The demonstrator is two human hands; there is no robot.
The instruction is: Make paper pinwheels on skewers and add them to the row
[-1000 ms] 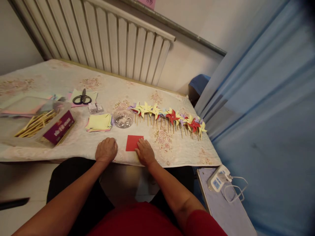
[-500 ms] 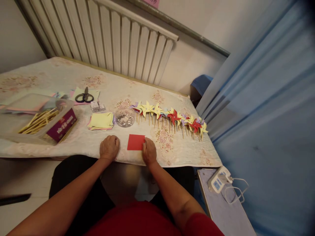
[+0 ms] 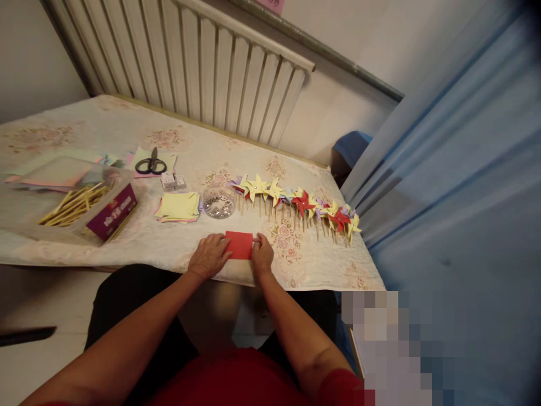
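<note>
A square of red paper (image 3: 239, 246) lies near the table's front edge, between my two hands. At its left edge, my left hand (image 3: 209, 256) has its thumb and fingertips on the paper, gripping it. My right hand (image 3: 262, 254) pinches the right edge, with its fingers curled in. Beyond the paper stand a round clear dish (image 3: 220, 203) of small metal pins and a stack of yellow paper squares (image 3: 180, 206). A row of paper pinwheels (image 3: 302, 203) in yellow, red and purple, on wooden sticks, stretches off to the right.
On the left is a clear plastic box (image 3: 95, 225) of wooden sticks (image 3: 74, 206). Black-handled scissors (image 3: 151, 164) lie on paper near small white boxes (image 3: 173, 181). A radiator (image 3: 203, 73) stands behind the table, and a blue curtain (image 3: 443, 186) hangs at right.
My left hand has moved right from the bare tablecloth, its fingers opening out onto the red paper's left edge. My right hand stays at the right edge. The view has shifted slightly.
</note>
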